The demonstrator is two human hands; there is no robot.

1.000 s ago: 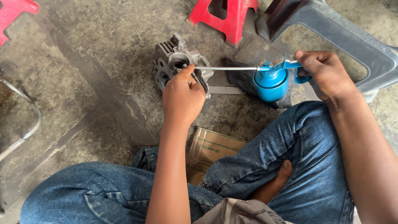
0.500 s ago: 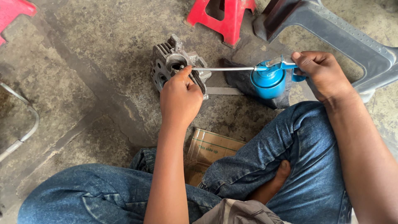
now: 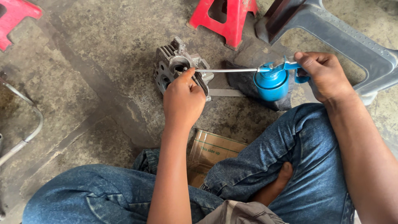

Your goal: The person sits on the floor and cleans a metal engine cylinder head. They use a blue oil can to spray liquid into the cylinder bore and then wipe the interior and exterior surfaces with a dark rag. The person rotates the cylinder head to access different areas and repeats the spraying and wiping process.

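Grey plastic chair (image 3: 331, 37) tipped over at top right, one, lying on the stained concrete floor (image 3: 95, 74). Two red stands: one (image 3: 226, 18) top centre, another (image 3: 14, 18) cut off at top left. One bent metal tube (image 3: 29, 128) at the left edge. One flattened brown cardboard box (image 3: 213, 151) sits between the crossed, denim-clad legs, green print on its top flap. One finned grey engine cylinder head (image 3: 172, 68) rests on the floor ahead of the knees, just left of a dark rag (image 3: 248, 87). One blue oil can (image 3: 271, 83) held level just above the rag, its thin steel spout (image 3: 226, 70) running left to the head's round port. Left hand (image 3: 182, 99): arm straight out, palm down, fingers loosely curled on the head's edge, fingertip at the port beside the spout tip. Right hand (image 3: 325, 76): closed around the can's handle, thumb on the trigger lever, wrist bent inward.
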